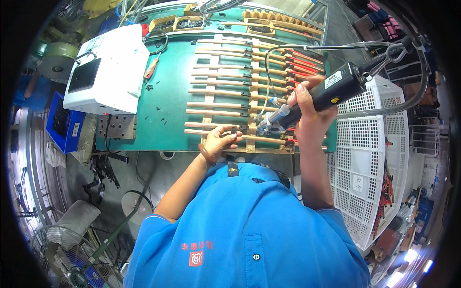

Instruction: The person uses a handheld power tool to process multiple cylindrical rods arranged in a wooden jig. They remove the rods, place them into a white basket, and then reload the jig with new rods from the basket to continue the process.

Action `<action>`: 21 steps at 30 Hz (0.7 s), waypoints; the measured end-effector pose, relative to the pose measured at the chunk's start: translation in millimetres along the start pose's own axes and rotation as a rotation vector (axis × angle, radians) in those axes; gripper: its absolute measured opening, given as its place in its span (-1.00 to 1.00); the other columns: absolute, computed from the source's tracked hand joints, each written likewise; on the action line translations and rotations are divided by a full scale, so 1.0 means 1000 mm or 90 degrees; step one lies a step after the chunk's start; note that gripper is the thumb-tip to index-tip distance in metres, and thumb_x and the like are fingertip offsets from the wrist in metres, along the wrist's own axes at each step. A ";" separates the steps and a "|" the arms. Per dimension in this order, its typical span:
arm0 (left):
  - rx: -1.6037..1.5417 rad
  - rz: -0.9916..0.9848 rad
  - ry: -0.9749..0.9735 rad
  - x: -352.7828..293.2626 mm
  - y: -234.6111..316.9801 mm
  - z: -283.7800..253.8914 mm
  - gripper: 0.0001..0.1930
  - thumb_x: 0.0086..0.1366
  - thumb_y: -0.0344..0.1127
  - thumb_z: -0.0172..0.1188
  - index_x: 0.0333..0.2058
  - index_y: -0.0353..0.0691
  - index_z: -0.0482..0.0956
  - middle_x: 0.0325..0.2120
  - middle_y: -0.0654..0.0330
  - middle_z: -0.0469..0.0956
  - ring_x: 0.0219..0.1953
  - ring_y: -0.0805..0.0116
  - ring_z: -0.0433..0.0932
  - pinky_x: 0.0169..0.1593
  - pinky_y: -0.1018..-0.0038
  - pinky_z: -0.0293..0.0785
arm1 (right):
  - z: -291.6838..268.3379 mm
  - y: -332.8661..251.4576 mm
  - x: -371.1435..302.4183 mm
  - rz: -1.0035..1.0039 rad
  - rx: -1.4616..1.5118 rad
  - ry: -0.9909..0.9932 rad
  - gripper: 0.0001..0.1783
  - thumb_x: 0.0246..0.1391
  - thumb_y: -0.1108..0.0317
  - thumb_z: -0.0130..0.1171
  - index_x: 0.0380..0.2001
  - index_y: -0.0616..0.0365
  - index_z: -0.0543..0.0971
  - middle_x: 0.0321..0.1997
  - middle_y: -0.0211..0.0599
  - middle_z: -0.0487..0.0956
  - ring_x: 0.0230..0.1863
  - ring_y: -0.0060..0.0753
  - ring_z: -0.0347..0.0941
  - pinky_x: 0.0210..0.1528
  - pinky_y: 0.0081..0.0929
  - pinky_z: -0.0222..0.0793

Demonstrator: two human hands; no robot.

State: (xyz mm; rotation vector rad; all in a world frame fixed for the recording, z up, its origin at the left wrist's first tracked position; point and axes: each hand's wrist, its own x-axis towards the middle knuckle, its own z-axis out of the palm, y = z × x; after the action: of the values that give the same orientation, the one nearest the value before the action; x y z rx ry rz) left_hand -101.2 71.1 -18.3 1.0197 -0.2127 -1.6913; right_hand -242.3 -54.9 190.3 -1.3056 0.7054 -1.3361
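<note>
My right hand (312, 103) grips a black power screwdriver (343, 84) that hangs from a cable. Its clear nose (276, 119) points down and left at the nearest rods. Close to the table's front edge, my left hand (221, 143) has its fingers pinched at a small black part (234, 130), beside the near end of the row. Several pale rods (213, 104) lie side by side across a notched wooden rack (210, 91). They carry black clips (246, 94) along their middle and red pieces toward their right ends. The driver's very tip is hard to make out.
A white machine (108, 72) stands at the left on the green table (168, 105), with a red-handled screwdriver (152, 67) beside it. Cardboard boxes (163, 24) of black parts sit behind. To the right are white perforated crates (357, 158); a blue bin (65, 129) is at left.
</note>
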 end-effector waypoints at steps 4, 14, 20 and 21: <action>0.092 0.029 0.045 0.003 -0.007 -0.001 -0.71 0.29 -0.33 0.19 -0.02 -0.23 0.51 -0.40 0.29 0.55 -0.42 0.58 0.49 -0.44 0.68 0.42 | -0.005 0.001 0.004 0.009 0.030 0.001 -0.74 0.01 0.63 0.13 -0.19 0.25 0.42 -0.41 -0.35 0.47 -0.51 -0.52 0.46 -0.39 -0.56 0.44; -0.053 0.031 -0.019 -0.002 -0.014 -0.003 -0.69 0.31 -0.35 0.17 0.00 -0.27 0.52 -0.41 0.37 0.50 -0.49 0.64 0.36 -0.43 0.69 0.36 | -0.015 0.010 -0.007 0.031 0.000 0.014 -0.70 0.00 0.67 0.14 -0.17 0.24 0.41 -0.39 -0.35 0.48 -0.53 -0.54 0.46 -0.40 -0.57 0.46; -0.138 -0.021 0.007 0.000 -0.019 -0.010 -0.79 0.25 -0.44 0.21 -0.13 -0.28 0.52 -0.31 0.20 0.58 -0.27 0.44 0.60 -0.23 0.59 0.60 | -0.015 0.014 -0.009 0.031 0.017 0.006 -0.70 0.00 0.68 0.13 -0.17 0.25 0.41 -0.40 -0.34 0.48 -0.53 -0.52 0.46 -0.42 -0.58 0.45; -0.156 -0.030 -0.005 0.000 -0.020 -0.011 -0.81 0.26 -0.44 0.20 -0.15 -0.28 0.52 -0.32 0.20 0.58 -0.27 0.43 0.61 -0.24 0.60 0.61 | -0.014 0.013 -0.008 0.029 0.026 0.005 -0.70 0.00 0.68 0.13 -0.17 0.25 0.41 -0.40 -0.34 0.48 -0.53 -0.51 0.46 -0.42 -0.59 0.45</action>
State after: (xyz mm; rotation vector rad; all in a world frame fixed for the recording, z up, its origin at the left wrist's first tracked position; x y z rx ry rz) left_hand -107.3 82.2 -36.7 0.8416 0.0149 -1.7163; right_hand -253.4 -54.5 172.4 -1.2454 0.7061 -1.3126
